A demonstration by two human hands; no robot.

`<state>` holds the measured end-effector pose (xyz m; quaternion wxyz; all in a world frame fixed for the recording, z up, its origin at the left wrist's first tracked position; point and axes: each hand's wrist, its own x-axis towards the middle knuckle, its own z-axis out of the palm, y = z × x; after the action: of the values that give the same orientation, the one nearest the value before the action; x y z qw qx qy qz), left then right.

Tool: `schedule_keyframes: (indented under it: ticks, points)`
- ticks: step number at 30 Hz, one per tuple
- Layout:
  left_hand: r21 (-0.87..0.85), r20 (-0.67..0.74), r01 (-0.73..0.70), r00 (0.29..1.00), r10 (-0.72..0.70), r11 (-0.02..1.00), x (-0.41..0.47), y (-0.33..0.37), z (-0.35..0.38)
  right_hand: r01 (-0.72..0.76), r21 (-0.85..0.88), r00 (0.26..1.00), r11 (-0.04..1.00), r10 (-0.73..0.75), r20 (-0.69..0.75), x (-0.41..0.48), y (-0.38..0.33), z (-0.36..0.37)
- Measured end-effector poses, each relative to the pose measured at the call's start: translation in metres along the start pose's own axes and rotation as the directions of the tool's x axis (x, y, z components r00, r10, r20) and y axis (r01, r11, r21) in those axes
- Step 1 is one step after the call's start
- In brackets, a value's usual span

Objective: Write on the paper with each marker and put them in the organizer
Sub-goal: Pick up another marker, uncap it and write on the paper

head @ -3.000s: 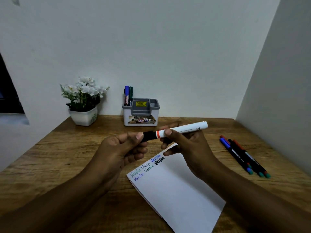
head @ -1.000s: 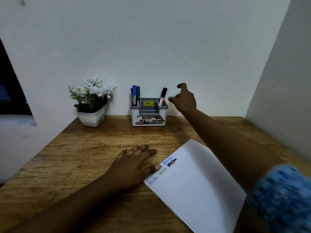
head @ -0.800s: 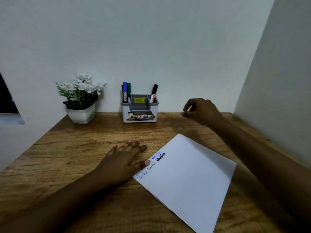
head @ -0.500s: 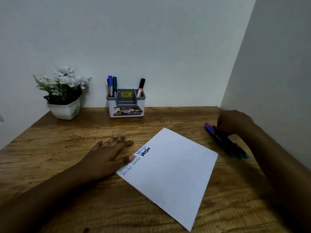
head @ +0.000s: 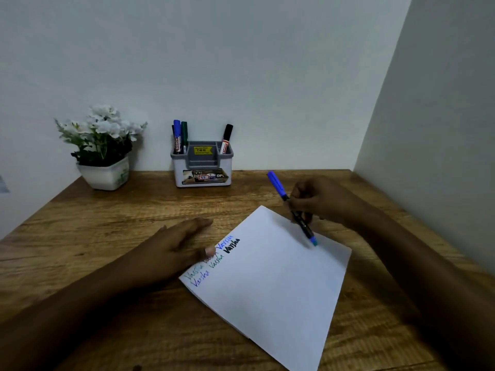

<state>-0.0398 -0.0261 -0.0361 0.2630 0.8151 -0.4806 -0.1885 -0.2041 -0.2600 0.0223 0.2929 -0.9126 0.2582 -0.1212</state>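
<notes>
A white paper (head: 270, 277) lies tilted on the wooden desk, with words in blue, green and black near its upper left edge. My left hand (head: 176, 247) rests flat beside that edge, its thumb on the paper. My right hand (head: 318, 199) grips a slim marker with a blue cap (head: 293, 210), held above the paper's far corner, cap end up. The grey and white organizer (head: 202, 167) stands at the back by the wall. It holds a blue marker (head: 176, 136) and a green marker (head: 184, 135) on its left, and a black-capped marker (head: 226, 139) on its right.
A white pot of white flowers (head: 103, 145) stands at the back left. Walls close off the desk behind and on the right. My right arm hides the desk's right side.
My right hand let go of the black-capped marker in the organizer, reached to the markers at the right and lifted a blue-capped one over the paper. My left hand stayed on the paper's edge.
</notes>
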Motion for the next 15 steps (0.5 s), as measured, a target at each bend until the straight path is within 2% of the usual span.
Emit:
schedule_keyframes:
  ticks: [2,3,5,6,8,11,15]
  points:
    - [-0.317,-0.123,-0.023,0.992,-0.017,0.948,-0.002,0.013,0.001,0.115,0.117,0.993,0.986,-0.118,0.025,-0.01,-0.024,0.015]
    - [-0.474,-0.165,-0.052,0.986,-0.03,0.879,-0.001,0.021,0.002,0.168,0.15,0.985,0.974,-0.173,0.022,-0.016,-0.034,0.023]
    - [-0.763,-0.187,-0.125,0.982,-0.031,0.634,0.0,0.032,0.005,0.28,0.161,0.959,0.947,-0.282,-0.009,-0.026,-0.05,0.039]
    - [-0.842,-0.192,-0.155,0.981,-0.019,0.517,0.0,0.037,0.007,0.336,0.139,0.942,0.932,-0.335,-0.031,-0.03,-0.056,0.046]
    - [-0.894,-0.238,-0.221,0.971,0.003,0.389,-0.001,0.042,0.01,0.429,0.078,0.903,0.9,-0.424,-0.075,-0.036,-0.062,0.058]
    - [-0.926,-0.307,-0.28,0.949,-0.071,0.252,-0.004,0.044,0.011,0.495,0.039,0.865,0.868,-0.489,-0.111,-0.037,-0.066,0.07]
    - [-0.917,-0.381,-0.344,0.906,-0.183,0.205,-0.007,0.042,0.008,0.536,0.033,0.838,0.844,-0.526,-0.148,-0.038,-0.07,0.076]
